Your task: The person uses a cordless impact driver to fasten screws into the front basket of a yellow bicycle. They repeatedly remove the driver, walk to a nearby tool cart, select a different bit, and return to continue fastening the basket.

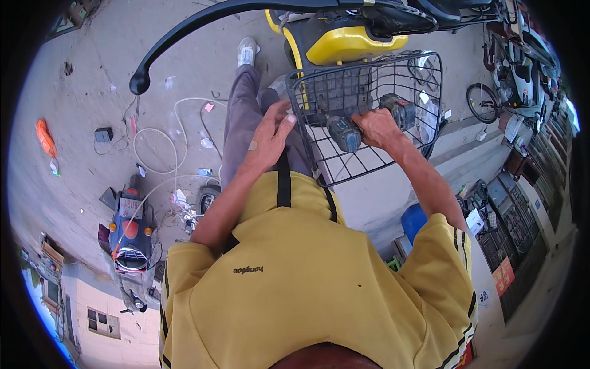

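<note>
Inside a black wire basket (353, 175), my right hand (376, 127) is closed around the grip of a dark cordless drill (344, 133). Its battery end, with a small red mark, points to the right. The basket sits in front of a yellow electric scooter (353, 46). Beside the basket's left edge is my left hand (275, 132), thumb and fingers apart and nothing visible in it. Whether its fingertips touch the wire cannot be told.
A long black curved bar (203, 18) arches over the far left. Pale hose (176, 154) coils on the concrete near a parked motorbike (129, 227). An orange bag (45, 136) and a black box (104, 134) lie farther left. More bikes (522, 83) stand at the right.
</note>
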### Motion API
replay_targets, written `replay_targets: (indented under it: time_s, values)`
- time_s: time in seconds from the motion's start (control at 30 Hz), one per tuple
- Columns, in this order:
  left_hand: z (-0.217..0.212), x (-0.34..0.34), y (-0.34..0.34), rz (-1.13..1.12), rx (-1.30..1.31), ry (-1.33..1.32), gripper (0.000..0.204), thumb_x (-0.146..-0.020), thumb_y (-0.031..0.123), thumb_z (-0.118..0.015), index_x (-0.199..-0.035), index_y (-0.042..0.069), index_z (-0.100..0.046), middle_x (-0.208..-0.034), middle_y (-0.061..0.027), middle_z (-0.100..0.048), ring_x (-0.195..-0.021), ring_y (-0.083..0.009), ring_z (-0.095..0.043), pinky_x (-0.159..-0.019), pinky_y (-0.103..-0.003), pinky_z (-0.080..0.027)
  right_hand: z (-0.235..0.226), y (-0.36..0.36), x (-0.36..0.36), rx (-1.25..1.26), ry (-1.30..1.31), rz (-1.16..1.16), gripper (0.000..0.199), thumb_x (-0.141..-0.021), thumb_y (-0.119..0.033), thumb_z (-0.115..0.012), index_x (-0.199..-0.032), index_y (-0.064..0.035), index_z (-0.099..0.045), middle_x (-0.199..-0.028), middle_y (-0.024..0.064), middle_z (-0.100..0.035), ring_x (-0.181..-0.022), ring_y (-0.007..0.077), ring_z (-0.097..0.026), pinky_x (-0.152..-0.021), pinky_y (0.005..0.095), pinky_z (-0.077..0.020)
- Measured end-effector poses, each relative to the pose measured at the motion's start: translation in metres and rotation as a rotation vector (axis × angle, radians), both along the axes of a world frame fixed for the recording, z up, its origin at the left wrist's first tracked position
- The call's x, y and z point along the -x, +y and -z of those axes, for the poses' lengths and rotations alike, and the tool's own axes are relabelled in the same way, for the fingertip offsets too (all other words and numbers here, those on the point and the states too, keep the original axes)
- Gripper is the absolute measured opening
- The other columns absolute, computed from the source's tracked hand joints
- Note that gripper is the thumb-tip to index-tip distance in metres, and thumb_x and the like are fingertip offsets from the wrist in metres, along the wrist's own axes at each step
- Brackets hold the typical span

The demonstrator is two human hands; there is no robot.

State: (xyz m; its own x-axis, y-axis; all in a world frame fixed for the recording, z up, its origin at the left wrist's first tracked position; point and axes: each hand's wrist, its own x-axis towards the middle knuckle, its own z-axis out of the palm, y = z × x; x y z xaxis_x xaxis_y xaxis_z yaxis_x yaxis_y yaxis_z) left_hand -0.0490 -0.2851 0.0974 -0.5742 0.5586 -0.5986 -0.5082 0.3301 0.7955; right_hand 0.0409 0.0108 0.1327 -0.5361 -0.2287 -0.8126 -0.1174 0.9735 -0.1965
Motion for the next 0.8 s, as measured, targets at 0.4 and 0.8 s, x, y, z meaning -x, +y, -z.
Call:
replay_targets:
  time_s: [0.4, 0.8]
  values:
    - [0.001, -0.013, -0.004, -0.018, -0.005, -0.024, 0.054, -0.106, 0.039, -0.05, -0.14, -0.003, -0.046, -0.131, -0.0201, -0.061, -0.115, -0.0283, -0.061, -0.1, -0.037, -0.047, 0.02, 0.012, -0.012, 0.042, -0.02, 0.166, 0.029, -0.078, -0.018, -0.069, -0.107, -0.0126, -0.068, -0.093, 0.0141, -0.074, -0.09, 0.0329, -0.072, -0.079, 0.0446, -0.0563]
    - [-0.022, -0.01, 0.013, 0.019, 0.085, 0.004, 0.064, -0.103, 0.045, -0.053, -0.144, -0.002, -0.036, -0.121, -0.0203, -0.061, -0.105, -0.0286, -0.063, -0.091, -0.039, -0.05, 0.014, -0.005, -0.006, -0.024, -0.005, 0.087, 0.016, -0.086, -0.019, -0.063, -0.099, -0.0088, -0.067, -0.09, 0.0155, -0.074, -0.087, 0.0329, -0.072, -0.077, 0.0446, -0.0559]
